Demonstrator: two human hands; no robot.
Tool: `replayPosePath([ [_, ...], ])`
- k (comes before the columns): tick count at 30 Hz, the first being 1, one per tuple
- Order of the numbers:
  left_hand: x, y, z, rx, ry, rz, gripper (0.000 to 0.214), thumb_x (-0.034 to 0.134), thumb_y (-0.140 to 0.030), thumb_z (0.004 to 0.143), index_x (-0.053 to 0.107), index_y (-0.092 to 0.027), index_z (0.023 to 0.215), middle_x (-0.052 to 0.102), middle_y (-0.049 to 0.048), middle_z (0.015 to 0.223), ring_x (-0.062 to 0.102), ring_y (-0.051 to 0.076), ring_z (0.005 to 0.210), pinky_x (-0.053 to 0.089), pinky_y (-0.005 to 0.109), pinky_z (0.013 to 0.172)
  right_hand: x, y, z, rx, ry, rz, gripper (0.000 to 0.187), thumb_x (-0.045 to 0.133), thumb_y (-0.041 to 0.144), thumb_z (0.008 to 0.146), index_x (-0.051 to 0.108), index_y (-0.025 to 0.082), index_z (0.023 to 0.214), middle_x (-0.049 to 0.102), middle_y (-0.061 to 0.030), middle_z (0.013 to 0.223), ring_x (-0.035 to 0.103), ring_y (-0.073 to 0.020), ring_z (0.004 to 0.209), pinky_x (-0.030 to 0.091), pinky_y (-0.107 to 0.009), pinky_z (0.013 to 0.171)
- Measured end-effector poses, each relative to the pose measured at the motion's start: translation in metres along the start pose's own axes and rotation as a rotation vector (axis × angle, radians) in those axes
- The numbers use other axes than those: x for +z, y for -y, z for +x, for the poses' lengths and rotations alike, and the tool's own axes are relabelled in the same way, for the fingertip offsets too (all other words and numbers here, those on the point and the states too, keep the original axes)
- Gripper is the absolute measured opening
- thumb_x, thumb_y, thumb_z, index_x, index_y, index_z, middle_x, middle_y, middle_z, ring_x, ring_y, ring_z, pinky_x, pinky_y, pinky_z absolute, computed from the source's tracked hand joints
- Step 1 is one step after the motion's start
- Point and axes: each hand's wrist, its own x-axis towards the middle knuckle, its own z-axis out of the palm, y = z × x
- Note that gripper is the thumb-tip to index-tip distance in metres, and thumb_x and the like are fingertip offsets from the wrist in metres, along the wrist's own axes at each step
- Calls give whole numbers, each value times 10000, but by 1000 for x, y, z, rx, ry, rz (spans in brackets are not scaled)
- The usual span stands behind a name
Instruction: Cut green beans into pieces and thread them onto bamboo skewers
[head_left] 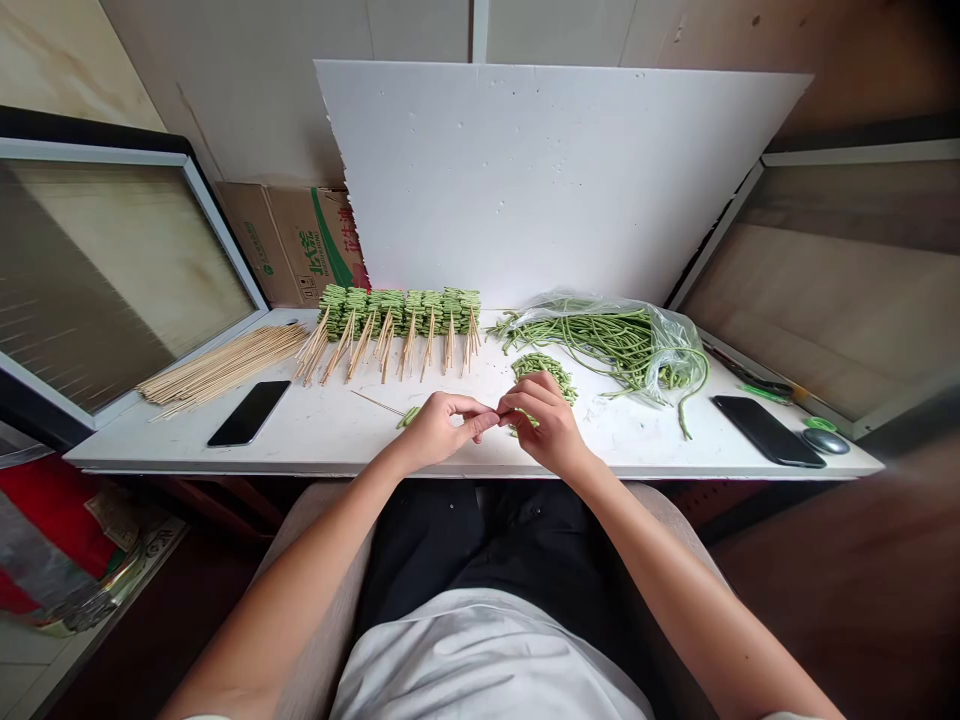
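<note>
My left hand point(448, 430) and my right hand point(547, 422) meet over the front of the white table, with thumbs and fingers pinched together at the tips. Whatever sits between the fingertips is too small and covered to make out. Just left of my left hand is a thin wooden skewer point(377, 403) with a few green bean pieces point(409, 416) at its near end; whether the hand touches it is hidden. Behind my right hand lies a pile of short-cut green bean pieces point(541, 366), partly covered by the fingers.
Bundles of filled bean skewers point(405, 310) line the back left, beside loose bare skewers point(225, 365) and a phone point(250, 413). Long beans point(600, 335) spill from a clear plastic bag point(671, 340). Another phone point(769, 430) and a mouse point(825, 441) lie right. A white board point(555, 180) stands behind.
</note>
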Motion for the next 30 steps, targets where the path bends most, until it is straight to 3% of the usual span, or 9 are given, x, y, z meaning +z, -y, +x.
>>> replayPosePath([
  [5,1,9,0,54,23,12,346,661,-427,999,806,-180,805,748,66,784,687,210,784,523,323,793,2,0,-1,10,61,75,230,563,127,1002,726,269,922,725,-54,846,569,-270,944,510,-469,859],
  [8,1,14,1,55,20,7,285,671,-383,985,818,-179,849,753,72,782,689,207,753,535,325,764,3,1,0,42,82,107,187,606,194,1017,737,271,909,729,-51,840,586,-265,930,509,-469,875],
  [13,-11,25,4,33,-14,-25,259,682,-358,963,818,-178,836,766,76,765,714,205,728,559,335,769,-12,-12,6,136,-25,174,257,662,426,1014,734,270,824,727,-53,796,627,-274,916,523,-474,885],
  [17,-20,33,8,-38,-127,-128,325,697,-472,964,793,-166,908,792,103,820,769,257,917,574,376,897,-39,-58,-2,357,-250,-41,365,709,611,933,803,262,878,782,-83,889,643,-286,908,522,-434,790],
  [19,-19,36,9,-113,-163,-160,383,691,-524,965,762,-156,1048,806,111,864,775,258,921,573,370,859,-48,-85,-12,468,-249,-206,423,689,645,920,830,247,891,785,-91,845,629,-289,860,506,-429,775],
  [22,-13,41,9,-194,-177,-167,461,666,-579,965,694,-149,1127,819,133,934,778,252,877,550,333,741,-50,-115,-29,636,-141,-319,461,677,621,908,840,196,840,795,-133,815,647,-307,812,494,-458,812],
  [25,-7,45,8,-215,-149,-166,482,672,-603,949,663,-156,1128,822,133,943,773,240,836,532,316,702,-42,-126,-39,792,-110,-229,456,714,586,863,851,153,898,818,-161,880,696,-315,803,504,-435,790],
  [30,3,44,6,-226,-126,-181,465,684,-582,953,634,-178,1178,825,109,931,788,244,896,573,367,826,-33,-127,-41,965,-232,31,615,659,666,874,823,108,1075,830,-183,1023,747,-323,885,542,-405,779],
])
